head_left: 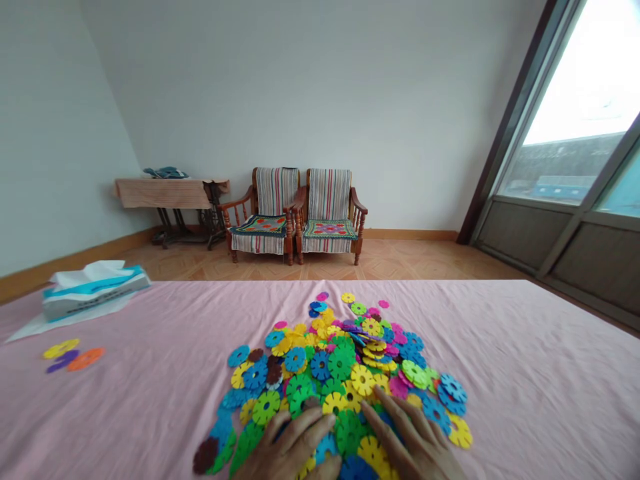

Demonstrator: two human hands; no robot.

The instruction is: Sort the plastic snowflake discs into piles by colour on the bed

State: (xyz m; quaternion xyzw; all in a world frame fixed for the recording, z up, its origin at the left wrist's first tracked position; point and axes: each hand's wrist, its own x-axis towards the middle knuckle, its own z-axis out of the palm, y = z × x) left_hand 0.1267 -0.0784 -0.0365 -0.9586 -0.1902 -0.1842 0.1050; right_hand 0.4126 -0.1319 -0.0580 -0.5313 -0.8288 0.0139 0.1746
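Observation:
A heap of notched plastic discs in green, blue, yellow, pink, purple and brown lies spread over the near middle of the table. My left hand rests on the left front of the heap, its fingers stretched forward over the discs. To the right of it, my right hand lies on the heap too, fingers extended and slightly apart. A yellow disc shows just beyond the right fingertips. Neither hand grips a disc that I can see. The discs under both palms are hidden.
The pink cloth covers the table. At far left stands a tissue box, with a yellow disc, a purple disc and an orange disc in front. Two wooden chairs and a cloth-covered stand are by the wall.

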